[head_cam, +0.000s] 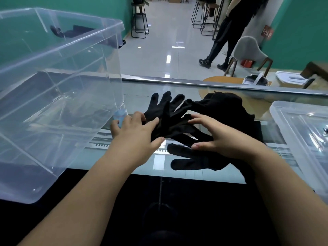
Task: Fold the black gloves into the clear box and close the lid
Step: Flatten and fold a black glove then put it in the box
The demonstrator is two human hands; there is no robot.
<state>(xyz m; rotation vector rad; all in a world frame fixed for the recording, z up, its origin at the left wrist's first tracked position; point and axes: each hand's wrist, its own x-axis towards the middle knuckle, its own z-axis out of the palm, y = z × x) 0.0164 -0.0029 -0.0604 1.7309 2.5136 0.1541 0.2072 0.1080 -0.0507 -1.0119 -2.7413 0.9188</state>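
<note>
head view: the left hand [136,133] and right hand [218,137] lie spread, fingers open and flat on the black gloves [177,121], pressing rather than gripping. the gloves sprawl mid-tabletop [142,89]. the clear box [58,96] stands at the left edge, its lid [301,125] at the right edge.

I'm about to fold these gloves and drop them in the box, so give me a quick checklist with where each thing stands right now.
1. Both hands on the gloves: ok. Left hand and right hand rest on the black gloves, fingers spread.
2. Gloves lined up for folding: not ok, they overlap crookedly.
3. Clear box open: ok, no lid on it.
4. Lid within reach: ok, lying at the right.
5. Room in the box: cannot tell, dark shapes show through its walls.
</note>
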